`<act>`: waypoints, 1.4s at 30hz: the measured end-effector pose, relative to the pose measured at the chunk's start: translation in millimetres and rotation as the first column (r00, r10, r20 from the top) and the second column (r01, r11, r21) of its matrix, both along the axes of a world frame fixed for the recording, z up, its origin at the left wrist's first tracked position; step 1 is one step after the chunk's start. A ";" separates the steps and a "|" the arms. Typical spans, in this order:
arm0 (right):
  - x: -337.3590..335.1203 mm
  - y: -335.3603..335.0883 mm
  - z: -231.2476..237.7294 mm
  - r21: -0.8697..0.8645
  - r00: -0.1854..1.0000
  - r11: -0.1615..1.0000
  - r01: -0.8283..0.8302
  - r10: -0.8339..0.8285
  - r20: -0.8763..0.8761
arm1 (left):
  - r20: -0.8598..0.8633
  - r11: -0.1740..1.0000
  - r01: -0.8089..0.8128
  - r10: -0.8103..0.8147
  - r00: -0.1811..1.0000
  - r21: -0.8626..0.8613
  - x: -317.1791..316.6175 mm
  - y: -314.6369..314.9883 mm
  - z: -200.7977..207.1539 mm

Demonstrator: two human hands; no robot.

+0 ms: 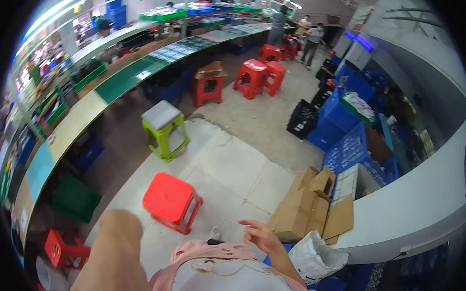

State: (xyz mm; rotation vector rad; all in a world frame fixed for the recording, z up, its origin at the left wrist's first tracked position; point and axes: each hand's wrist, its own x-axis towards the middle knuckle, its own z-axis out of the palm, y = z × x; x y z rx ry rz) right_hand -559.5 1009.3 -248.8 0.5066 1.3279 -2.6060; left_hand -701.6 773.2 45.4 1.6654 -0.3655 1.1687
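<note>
My right hand (260,237) hangs at my right side, near the cardboard boxes (301,208). Its index finger points out to the left and the other fingers curl loosely, with nothing visible in them. My left arm (114,249) rises large and blurred at the lower left; the hand at its end does not show. Ahead of me on the pale tiles stands a red plastic stool (168,197). A green stool with a grey seat (163,115) is farther off, beside the long workbench (72,117).
Several red stools (251,77) stand farther down the aisle, where people (312,39) are standing. Blue crates (353,144) line the right side. Close to my right hand is a white sack (317,257). Another red stool (65,248) is at lower left.
</note>
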 end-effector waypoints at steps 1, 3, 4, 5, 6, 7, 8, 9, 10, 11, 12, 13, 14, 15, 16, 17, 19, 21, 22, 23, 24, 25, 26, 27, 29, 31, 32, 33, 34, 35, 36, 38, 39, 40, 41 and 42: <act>-26.1 12.2 7.7 0.019 0.998 0.998 -0.060 0.060 -0.008 | -0.045 0.999 0.021 -0.020 0.999 0.032 -14.9 15.0 2.4; -76.7 31.6 13.6 0.015 0.981 0.981 -0.192 0.193 -0.021 | -0.158 0.998 0.069 -0.069 0.985 -0.005 -43.4 45.9 -0.5; -99.0 37.1 16.4 0.001 0.965 0.966 -0.259 0.259 -0.035 | -0.244 0.997 0.079 -0.082 0.966 -0.021 -55.7 57.9 -3.9; -118.9 39.8 19.0 0.019 0.949 0.949 -0.314 0.314 -0.030 | -0.330 0.996 0.088 -0.093 0.940 -0.029 -71.3 68.3 -5.4; -138.0 43.0 22.0 0.036 0.930 0.929 -0.367 0.368 -0.022 | -0.411 0.999 0.033 -0.018 0.911 0.028 -90.0 81.6 -7.7; -176.9 23.8 37.9 0.051 0.843 0.847 -0.529 0.531 -0.082 | -0.539 0.988 -0.141 0.152 0.829 0.061 -90.3 71.0 11.7; -188.4 39.4 36.5 0.070 0.850 0.852 -0.519 0.523 -0.067 | -0.575 0.977 -0.155 0.213 0.790 0.148 -117.9 88.9 -2.7; -200.2 55.9 35.4 0.087 0.855 0.856 -0.510 0.515 -0.050 | -0.612 0.917 -0.251 0.394 0.685 0.310 -153.1 108.3 -11.7; -219.5 60.3 39.1 0.095 0.825 0.828 -0.553 0.560 -0.077 | -0.640 0.813 -0.365 0.582 0.502 0.454 -178.3 117.6 -4.4; -238.5 66.1 38.9 0.100 0.842 0.844 -0.527 0.535 -0.073 | -0.536 0.676 -0.572 0.729 0.426 0.465 -197.4 128.6 -3.3; -254.9 77.1 39.5 0.103 0.858 0.859 -0.501 0.508 -0.069 | -0.430 0.496 -0.744 0.849 0.307 0.448 -215.6 142.2 -4.3; -271.0 83.8 40.3 0.102 0.867 0.868 -0.486 0.494 -0.069 | -0.356 0.498 -0.824 0.847 0.395 0.271 -226.4 155.8 -2.6; -282.8 98.5 32.2 0.108 0.910 0.908 -0.404 0.411 -0.049 | -0.227 0.529 -0.844 0.835 0.501 0.084 -244.2 178.5 -11.1; -297.6 117.5 15.2 0.034 0.937 0.936 -0.349 0.350 -0.018 | -0.137 0.584 -0.812 0.804 0.579 -0.003 -263.0 203.1 -20.7; -303.5 139.2 -2.1 -0.033 0.973 0.973 -0.229 0.229 0.021 | -0.075 0.640 -0.768 0.766 0.639 -0.012 -280.9 231.3 -28.3; -314.4 152.4 -0.8 -0.022 0.980 0.980 -0.199 0.199 0.024 | -0.032 0.667 -0.745 0.745 0.666 0.007 -293.4 243.9 -25.0; -339.2 181.0 3.3 0.003 0.990 0.990 -0.141 0.141 0.013 | 0.013 0.705 -0.706 0.707 0.707 0.069 -312.8 269.7 -22.3; -360.6 207.6 -15.8 0.042 0.993 0.999 0.013 -0.018 0.119 | 0.041 0.746 -0.655 0.655 0.754 0.119 -334.9 302.1 -25.7; -369.0 219.4 -25.9 0.063 0.981 0.994 0.084 -0.094 0.172 | 0.049 0.759 -0.636 0.636 0.770 0.137 -347.0 317.9 -27.1; -376.9 232.9 -33.4 0.027 0.977 0.991 0.129 -0.132 0.170 | 0.053 0.772 -0.618 0.618 0.784 0.150 -361.3 333.4 -28.4; -384.6 247.1 -39.6 -0.009 0.971 0.985 0.170 -0.166 0.170 | 0.052 0.779 -0.607 0.607 0.793 0.155 -373.1 346.6 -28.7; -395.3 261.1 -49.3 -0.046 0.965 0.976 0.214 -0.204 0.166 | 0.048 0.788 -0.596 0.597 0.801 0.157 -386.5 362.4 -30.4; -403.8 274.4 -61.0 -0.035 0.949 0.964 0.265 -0.254 0.185 | 0.054 0.796 -0.581 0.581 0.812 0.169 -400.2 375.5 -32.8; -413.0 286.1 -72.0 -0.022 0.931 0.949 0.314 -0.303 0.202 | 0.060 0.801 -0.572 0.571 0.819 0.177 -415.6 387.5 -34.2; -446.3 299.7 -81.9 -0.061 0.921 0.939 0.338 -0.317 0.226 | 0.043 0.789 -0.590 0.593 0.804 0.172 -445.6 410.6 -41.9; -480.4 319.2 -82.3 -0.127 0.924 0.932 0.339 -0.304 0.234 | 0.041 0.777 -0.605 0.608 0.793 0.173 -477.8 434.2 -48.9; -501.8 336.5 -90.4 -0.086 0.932 0.953 0.290 -0.261 0.253 | 0.042 0.770 -0.615 0.618 0.785 0.173 -494.2 444.5 -50.6; -526.6 356.1 -105.4 -0.045 0.937 0.970 0.239 -0.218 0.273 | 0.041 0.757 -0.629 0.633 0.773 0.177 -510.3 454.4 -51.5; -546.3 371.6 -103.6 -0.014 0.943 0.979 0.202 -0.191 0.271 | 0.052 0.748 -0.640 0.643 0.764 0.175 -525.6 464.1 -51.7; -569.3 388.4 -101.0 0.021 0.950 0.986 0.168 -0.167 0.263 | 0.058 0.734 -0.655 0.657 0.752 0.177 -541.7 473.6 -50.9; -592.2 404.8 -97.7 0.046 0.962 0.988 0.149 -0.156 0.223 | 0.066 0.717 -0.672 0.673 0.736 0.183 -559.2 481.6 -49.9; -642.5 423.8 -88.8 0.068 0.969 0.992 0.106 -0.119 0.216 | 0.077 0.658 -0.732 0.732 0.677 0.175 -592.0 491.6 -51.0; -665.4 432.6 -90.0 0.076 0.970 0.995 0.066 -0.081 0.228 | 0.075 0.623 -0.763 0.764 0.640 0.172 -606.9 495.5 -51.1; -691.4 442.1 -92.9 0.085 0.972 0.996 0.016 -0.035 0.233 | 0.073 0.579 -0.797 0.800 0.596 0.171 -621.4 497.3 -51.1; -713.2 451.1 -97.1 0.097 0.968 0.995 -0.028 0.003 0.250 | 0.076 0.539 -0.825 0.828 0.556 0.167 -635.7 496.3 -53.2; -738.9 459.3 -99.8 0.144 0.967 0.984 -0.106 0.068 0.245 | 0.086 0.492 -0.855 0.856 0.509 0.165 -653.0 494.7 -55.3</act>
